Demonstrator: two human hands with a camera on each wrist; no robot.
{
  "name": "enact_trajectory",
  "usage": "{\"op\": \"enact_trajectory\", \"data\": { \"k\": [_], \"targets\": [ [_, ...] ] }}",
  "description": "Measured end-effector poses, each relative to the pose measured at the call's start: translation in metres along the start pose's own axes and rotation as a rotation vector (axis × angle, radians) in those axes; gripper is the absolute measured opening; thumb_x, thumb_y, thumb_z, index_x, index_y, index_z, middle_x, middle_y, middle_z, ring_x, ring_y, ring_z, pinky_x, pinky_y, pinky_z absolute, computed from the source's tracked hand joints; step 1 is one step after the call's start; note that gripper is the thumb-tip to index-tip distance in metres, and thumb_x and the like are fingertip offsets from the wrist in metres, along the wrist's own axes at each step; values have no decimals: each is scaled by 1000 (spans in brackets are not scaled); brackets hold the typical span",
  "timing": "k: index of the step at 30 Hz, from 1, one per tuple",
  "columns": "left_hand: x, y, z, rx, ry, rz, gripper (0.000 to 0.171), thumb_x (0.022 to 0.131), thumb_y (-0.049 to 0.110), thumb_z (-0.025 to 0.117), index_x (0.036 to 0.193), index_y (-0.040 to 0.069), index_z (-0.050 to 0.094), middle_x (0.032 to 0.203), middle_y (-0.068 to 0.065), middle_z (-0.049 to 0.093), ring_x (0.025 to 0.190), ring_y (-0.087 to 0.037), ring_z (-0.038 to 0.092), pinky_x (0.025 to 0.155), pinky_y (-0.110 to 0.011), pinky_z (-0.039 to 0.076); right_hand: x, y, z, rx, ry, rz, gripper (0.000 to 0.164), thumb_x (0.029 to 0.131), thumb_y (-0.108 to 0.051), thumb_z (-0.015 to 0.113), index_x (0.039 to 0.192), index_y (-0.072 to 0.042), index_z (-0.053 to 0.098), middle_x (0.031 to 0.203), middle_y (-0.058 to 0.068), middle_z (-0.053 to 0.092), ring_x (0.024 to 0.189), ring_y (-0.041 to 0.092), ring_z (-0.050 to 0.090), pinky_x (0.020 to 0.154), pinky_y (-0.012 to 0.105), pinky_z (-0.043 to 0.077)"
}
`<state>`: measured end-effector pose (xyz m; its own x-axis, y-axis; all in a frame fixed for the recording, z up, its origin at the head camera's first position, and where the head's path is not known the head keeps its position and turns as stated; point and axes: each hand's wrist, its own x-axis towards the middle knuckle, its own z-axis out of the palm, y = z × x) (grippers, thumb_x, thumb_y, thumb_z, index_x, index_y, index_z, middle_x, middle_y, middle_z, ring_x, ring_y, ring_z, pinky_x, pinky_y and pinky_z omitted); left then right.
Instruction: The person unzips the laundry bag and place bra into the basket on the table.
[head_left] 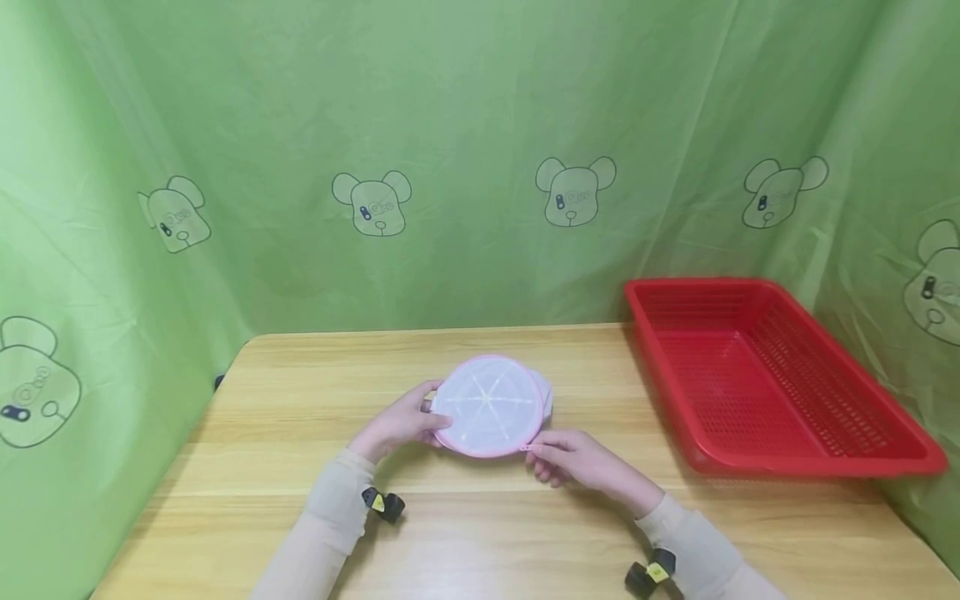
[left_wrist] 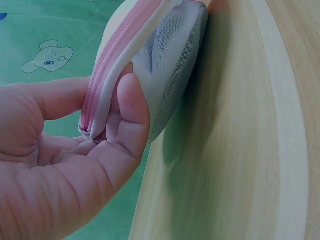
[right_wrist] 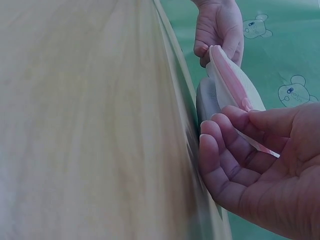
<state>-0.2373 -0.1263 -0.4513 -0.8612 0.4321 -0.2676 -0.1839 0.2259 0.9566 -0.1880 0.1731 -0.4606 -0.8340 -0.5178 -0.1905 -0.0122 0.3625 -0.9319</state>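
Observation:
A round white mesh laundry bag with a pink zipper along its rim is held tilted above the wooden table. My left hand grips its left edge, thumb on the top face; in the left wrist view the curled fingers lie against the grey mesh side. At the bag's near right edge, my right hand pinches the small zipper pull between thumb and index finger. Its other fingers are loosely curled below. The pink zipper looks closed along the stretch seen near my left hand. Whatever is inside the bag is hidden.
A large red plastic basket with slotted walls stands on the right side of the wooden table. Green curtains printed with bear heads hang behind and on both sides.

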Motion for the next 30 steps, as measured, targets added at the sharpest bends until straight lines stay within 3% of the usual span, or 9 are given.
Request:
{"op": "enact_trajectory", "data": {
  "k": [16, 30],
  "targets": [
    [-2, 1, 0, 2, -25, 15, 73, 89, -1, 61, 152, 6, 26, 93, -14, 64, 68, -16, 65, 62, -27, 58, 3, 6, -6, -29, 10, 4, 32, 100, -22, 51, 103, 7, 65, 86, 12, 67, 77, 19, 64, 68, 33, 61],
    [-2, 1, -1, 8, -24, -4, 75, 88, -1, 62, 153, 7, 24, 96, -16, 64, 69, -17, 65, 65, -28, 60, 2, 6, -8, -14, 13, 3, 32, 100, -22, 51, 102, 7, 64, 86, 15, 67, 77, 18, 64, 67, 34, 61]
  ]
}}
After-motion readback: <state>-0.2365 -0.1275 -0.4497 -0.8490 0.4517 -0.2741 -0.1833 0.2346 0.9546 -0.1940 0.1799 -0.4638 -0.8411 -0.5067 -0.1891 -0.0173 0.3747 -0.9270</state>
